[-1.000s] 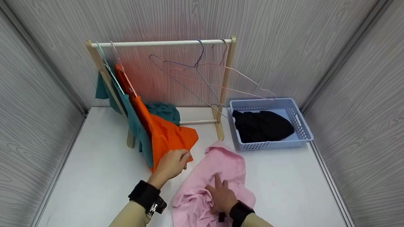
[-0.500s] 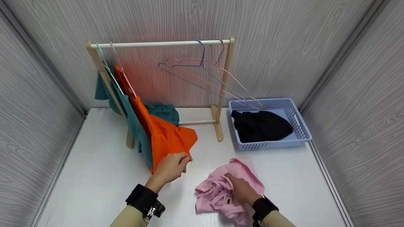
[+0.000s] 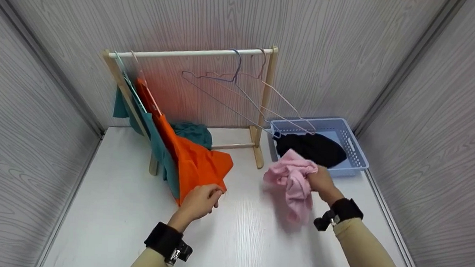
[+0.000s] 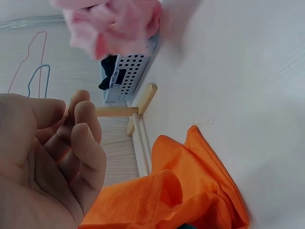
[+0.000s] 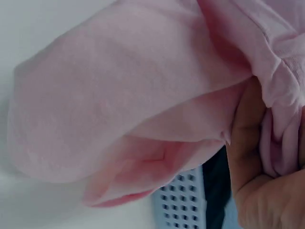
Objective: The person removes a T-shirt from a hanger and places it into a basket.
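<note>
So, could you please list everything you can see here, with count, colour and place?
drying rack: one, pale wood, at the back of the table
wire hangers: two bare, bluish and pinkish, on the rail's right end
orange garment: one, hung at the rack's left end, trailing onto the table
teal garment: one, hung beside the orange one
basket: one, light blue, right of the rack
black garment: one, in the basket
pink garment: one, bunched, lifted near the basket
table: one, white
left hand: at the orange garment's lower edge
right hand: grips the pink garment
</note>
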Demonstrator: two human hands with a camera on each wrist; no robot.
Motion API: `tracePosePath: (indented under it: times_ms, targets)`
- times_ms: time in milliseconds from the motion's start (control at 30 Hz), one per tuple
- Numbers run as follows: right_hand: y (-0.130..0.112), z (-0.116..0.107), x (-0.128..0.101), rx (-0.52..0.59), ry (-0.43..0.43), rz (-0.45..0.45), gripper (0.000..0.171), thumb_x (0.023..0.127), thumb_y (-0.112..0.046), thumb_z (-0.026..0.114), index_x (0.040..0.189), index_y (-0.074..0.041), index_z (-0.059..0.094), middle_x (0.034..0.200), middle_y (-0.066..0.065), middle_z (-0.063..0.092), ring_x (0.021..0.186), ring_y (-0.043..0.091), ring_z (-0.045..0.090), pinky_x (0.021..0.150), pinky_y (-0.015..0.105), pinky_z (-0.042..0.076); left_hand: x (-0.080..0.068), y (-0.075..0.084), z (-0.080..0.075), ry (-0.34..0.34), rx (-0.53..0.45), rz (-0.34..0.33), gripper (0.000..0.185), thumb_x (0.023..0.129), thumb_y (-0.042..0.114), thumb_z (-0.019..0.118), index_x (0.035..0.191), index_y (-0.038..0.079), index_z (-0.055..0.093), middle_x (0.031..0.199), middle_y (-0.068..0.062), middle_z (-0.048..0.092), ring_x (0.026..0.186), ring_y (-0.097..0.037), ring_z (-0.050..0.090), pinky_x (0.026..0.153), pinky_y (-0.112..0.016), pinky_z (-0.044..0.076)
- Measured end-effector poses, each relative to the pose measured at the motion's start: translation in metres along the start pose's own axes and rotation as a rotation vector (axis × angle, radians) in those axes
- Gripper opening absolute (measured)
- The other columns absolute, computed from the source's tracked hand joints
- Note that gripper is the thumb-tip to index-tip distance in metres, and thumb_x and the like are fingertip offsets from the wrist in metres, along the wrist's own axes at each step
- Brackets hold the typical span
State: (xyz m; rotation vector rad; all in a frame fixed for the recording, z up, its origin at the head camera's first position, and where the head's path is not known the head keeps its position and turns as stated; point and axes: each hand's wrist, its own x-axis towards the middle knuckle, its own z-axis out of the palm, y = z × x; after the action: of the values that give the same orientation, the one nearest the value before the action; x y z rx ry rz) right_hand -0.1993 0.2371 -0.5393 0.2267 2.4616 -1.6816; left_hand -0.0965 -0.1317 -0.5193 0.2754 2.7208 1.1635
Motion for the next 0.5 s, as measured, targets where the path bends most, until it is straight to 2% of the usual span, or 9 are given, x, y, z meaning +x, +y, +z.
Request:
tracePosePath:
  times_ms: [67,133,267,333,433,500]
  targets:
    - [-0.012,-0.014,0.013,0.111,0.025,0.072,0.028,0.091,-0.011,0.053,0.115,0.002,0.059,0.075,-0.003,0.058,0.058,0.006,0.057,0.055,0.025,0.052,-0.003,-0.002,0.000,0.005,-0.007,-0.008,0.019,0.102,0.026,0.050,0.106,0.016,0.066,0.069,0.000,0.063,0.051,-0.009,0.054,0.051,-0.026,0.045]
    - [-0.023,-0.026,0.025,0.223,0.031,0.138,0.024,0.089,-0.007,0.053,0.111,-0.001,0.059,0.072,-0.005,0.059,0.060,0.006,0.059,0.058,0.024,0.054,-0.006,-0.004,0.001,0.011,-0.011,-0.018,0.019,0.102,0.026,0.051,0.107,0.016,0.066,0.069,-0.001,0.064,0.051,-0.009,0.054,0.051,-0.025,0.045]
    - [-0.042,-0.049,0.035,0.404,-0.037,0.191,0.020,0.092,-0.012,0.058,0.111,-0.004,0.059,0.080,-0.005,0.065,0.070,0.006,0.063,0.069,0.023,0.055,-0.013,-0.005,0.003,0.022,-0.019,-0.027,0.019,0.102,0.025,0.051,0.105,0.014,0.066,0.069,-0.001,0.063,0.051,-0.008,0.054,0.051,-0.025,0.044]
    - [-0.052,-0.060,0.034,0.441,-0.076,0.162,0.031,0.097,-0.024,0.057,0.121,-0.005,0.059,0.092,-0.003,0.066,0.080,0.008,0.064,0.076,0.023,0.054,-0.016,-0.003,0.005,0.020,-0.024,-0.027,0.019,0.102,0.024,0.051,0.105,0.013,0.066,0.068,0.000,0.062,0.051,-0.008,0.054,0.051,-0.025,0.044]
    - [-0.066,-0.073,0.033,0.520,-0.085,0.078,0.046,0.102,-0.039,0.045,0.135,-0.008,0.053,0.108,0.001,0.063,0.091,0.011,0.063,0.081,0.024,0.054,-0.020,0.001,0.007,0.012,-0.028,-0.030,0.019,0.101,0.024,0.052,0.106,0.012,0.066,0.069,-0.001,0.063,0.051,-0.008,0.054,0.051,-0.024,0.044]
    - [-0.076,-0.078,0.038,0.677,-0.028,0.038,0.043,0.104,-0.037,0.042,0.128,-0.005,0.057,0.101,0.004,0.064,0.084,0.013,0.061,0.072,0.022,0.053,-0.023,0.004,0.008,0.004,-0.030,-0.036,0.020,0.101,0.025,0.052,0.107,0.013,0.066,0.069,-0.001,0.063,0.051,-0.009,0.054,0.051,-0.024,0.044]
